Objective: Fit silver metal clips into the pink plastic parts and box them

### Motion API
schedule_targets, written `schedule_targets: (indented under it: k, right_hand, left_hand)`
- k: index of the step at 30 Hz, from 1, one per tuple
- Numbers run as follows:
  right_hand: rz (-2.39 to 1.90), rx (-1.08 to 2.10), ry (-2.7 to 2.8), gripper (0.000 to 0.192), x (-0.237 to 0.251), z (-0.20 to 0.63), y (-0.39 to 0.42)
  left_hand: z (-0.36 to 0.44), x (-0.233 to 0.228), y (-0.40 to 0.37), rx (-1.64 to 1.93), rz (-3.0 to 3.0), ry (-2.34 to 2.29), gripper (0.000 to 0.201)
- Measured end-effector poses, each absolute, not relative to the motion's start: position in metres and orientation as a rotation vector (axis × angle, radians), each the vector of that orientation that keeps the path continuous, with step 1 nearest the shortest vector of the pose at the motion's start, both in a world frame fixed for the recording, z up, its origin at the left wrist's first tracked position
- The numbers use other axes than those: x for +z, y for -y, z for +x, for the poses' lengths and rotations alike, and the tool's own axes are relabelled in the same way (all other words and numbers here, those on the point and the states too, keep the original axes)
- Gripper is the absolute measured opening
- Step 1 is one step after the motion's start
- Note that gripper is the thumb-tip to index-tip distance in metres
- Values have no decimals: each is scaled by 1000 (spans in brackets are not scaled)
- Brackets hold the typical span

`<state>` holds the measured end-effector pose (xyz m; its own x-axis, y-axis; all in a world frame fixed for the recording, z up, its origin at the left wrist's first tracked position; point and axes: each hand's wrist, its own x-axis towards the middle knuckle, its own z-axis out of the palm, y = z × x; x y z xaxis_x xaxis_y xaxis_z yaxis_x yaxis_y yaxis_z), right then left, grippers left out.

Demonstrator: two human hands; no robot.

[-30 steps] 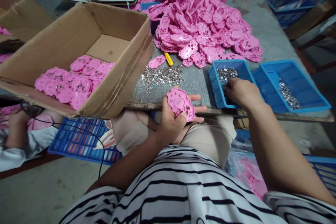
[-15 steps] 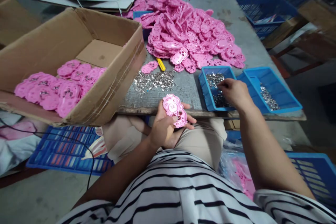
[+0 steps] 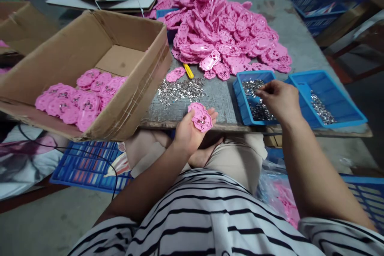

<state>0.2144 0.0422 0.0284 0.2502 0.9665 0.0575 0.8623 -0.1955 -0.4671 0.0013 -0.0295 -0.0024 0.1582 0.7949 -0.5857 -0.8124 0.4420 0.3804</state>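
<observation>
My left hand (image 3: 189, 134) holds a pink plastic casing (image 3: 200, 117) at the table's front edge, thumb along its left side. Small shiny metal pieces show in the casing's lower part. Over the left blue bin (image 3: 246, 104), my right hand (image 3: 279, 98) has its thumb and fingertips pinched together; anything between them is too small to make out. Small metal parts (image 3: 260, 111) lie in that bin under the fingers. Between the hands and the big pile, loose metal parts (image 3: 183, 91) are spread on the table beside a yellow-handled tool (image 3: 188, 71).
A large heap of pink casings (image 3: 222, 32) covers the table's middle. At left, an open cardboard box (image 3: 144, 84) contains several casings fitted with metal pieces. A second blue bin (image 3: 342, 104) with metal parts stands at right. Blue crates (image 3: 333, 2) sit beyond the table.
The casing in my left hand has turned and tilted, and metal pieces in it show more plainly. My right hand stays over the left bin, slightly raised. The whole view has shifted a little.
</observation>
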Motion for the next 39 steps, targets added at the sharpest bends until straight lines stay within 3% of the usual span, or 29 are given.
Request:
schedule_targets:
  k: [3, 8, 11, 20, 27, 39]
  right_hand:
    - [-1864, 409, 1536, 8, 31, 201, -30]
    - [-1370, 1152, 1250, 25, 34, 169, -1]
    - [-1281, 1319, 1249, 30, 31, 155, 10]
    - [-1251, 1242, 1508, 27, 23, 145, 16]
    - [-1298, 1226, 1639, 16, 23, 149, 17]
    - [-1303, 1172, 1760, 20, 23, 149, 16]
  left_hand:
    - [5, 2, 17, 1163, -18, -844, 27]
    - [16, 6, 16, 1230, 64, -879, 20]
    - [21, 5, 25, 1300, 102, -936, 9]
    - [23, 1, 36, 1340, 273, -929, 23]
    - [24, 2, 37, 1294, 343, -957, 16]
    - [20, -5, 38, 1290, 554, -1049, 20]
